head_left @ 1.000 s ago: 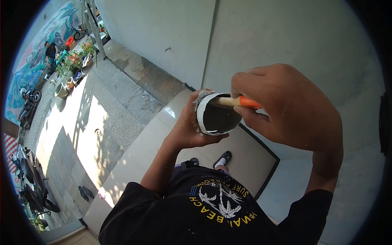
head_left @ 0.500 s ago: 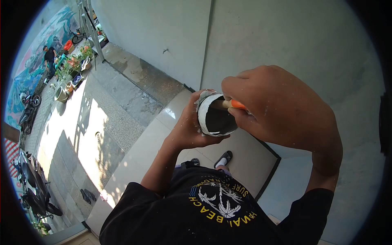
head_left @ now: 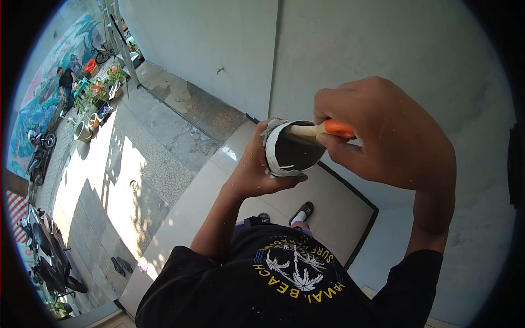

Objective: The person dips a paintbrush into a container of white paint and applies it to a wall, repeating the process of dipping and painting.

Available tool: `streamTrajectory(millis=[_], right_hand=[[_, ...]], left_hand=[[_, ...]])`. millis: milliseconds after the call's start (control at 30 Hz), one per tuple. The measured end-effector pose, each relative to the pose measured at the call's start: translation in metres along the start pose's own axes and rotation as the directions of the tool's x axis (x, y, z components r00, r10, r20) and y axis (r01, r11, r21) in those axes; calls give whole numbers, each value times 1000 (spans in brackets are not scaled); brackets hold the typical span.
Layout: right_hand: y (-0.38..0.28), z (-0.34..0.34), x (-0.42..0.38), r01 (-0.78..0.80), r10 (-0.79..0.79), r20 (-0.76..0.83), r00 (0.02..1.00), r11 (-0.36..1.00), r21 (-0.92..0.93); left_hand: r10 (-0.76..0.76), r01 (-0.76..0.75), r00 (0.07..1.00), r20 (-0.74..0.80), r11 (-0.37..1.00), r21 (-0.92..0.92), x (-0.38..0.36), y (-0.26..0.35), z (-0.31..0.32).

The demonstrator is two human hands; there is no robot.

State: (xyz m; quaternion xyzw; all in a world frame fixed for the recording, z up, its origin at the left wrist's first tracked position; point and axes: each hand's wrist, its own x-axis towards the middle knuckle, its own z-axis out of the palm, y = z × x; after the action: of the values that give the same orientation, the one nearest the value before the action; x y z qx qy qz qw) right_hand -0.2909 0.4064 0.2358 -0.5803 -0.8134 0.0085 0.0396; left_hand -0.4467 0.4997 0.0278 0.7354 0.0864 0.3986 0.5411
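Note:
My left hand (head_left: 249, 169) is wrapped round a paint can (head_left: 272, 150) whose white rim is crusted with dried splashes. The can tilts toward me, and its inside looks dark grey. My right hand (head_left: 391, 139) pinches the orange end of a paintbrush (head_left: 307, 131) with a pale wooden-looking handle. The brush slants across the can's mouth near the upper rim; its bristles are not clearly visible. White specks dot both hands and forearms.
A pale wall (head_left: 383, 44) rises in front and to the right. Tiled floor (head_left: 213, 191) lies below. At left are parked motorcycles (head_left: 52, 246), potted plants (head_left: 101, 93), a ladder (head_left: 123, 44), loose sandals (head_left: 120, 265) and a person (head_left: 66, 82) in dark clothes.
My right hand has moved up and to the right, drawing the brush partly out so more of its orange end and pale handle show. My left hand still holds the can, nearly unmoved.

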Motion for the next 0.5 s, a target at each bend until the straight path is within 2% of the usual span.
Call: streamTrajectory(millis=[33, 67, 133, 167, 233, 333, 500], right_hand=[[5, -3, -6, 32, -34, -92, 995, 999, -19], [10, -5, -12, 32, -34, -93, 995, 999, -21], [22, -8, -25, 11, 14, -195, 981, 992, 129], [28, -5, -30, 8, 17, -198, 980, 992, 126], [40, 9, -41, 44, 78, -342, 937, 941, 336], [50, 26, -57, 25, 145, -397, 906, 919, 393], [54, 32, -70, 22, 104, -372, 922, 947, 320]], left_hand=[[-43, 42, 999, -23, 999, -28, 0, -1, 0], [-86, 83, 995, -46, 995, -57, 1, -1, 0], [-78, 77, 995, -61, 997, -24, 2, -2, -1], [-60, 60, 996, -68, 998, 2, 2, -5, -2], [-40, 42, 997, -72, 999, 27, 3, -5, -2], [-80, 80, 996, -39, 997, 16, 6, -3, -2], [-68, 64, 997, 48, 995, 70, 13, -6, 7]])
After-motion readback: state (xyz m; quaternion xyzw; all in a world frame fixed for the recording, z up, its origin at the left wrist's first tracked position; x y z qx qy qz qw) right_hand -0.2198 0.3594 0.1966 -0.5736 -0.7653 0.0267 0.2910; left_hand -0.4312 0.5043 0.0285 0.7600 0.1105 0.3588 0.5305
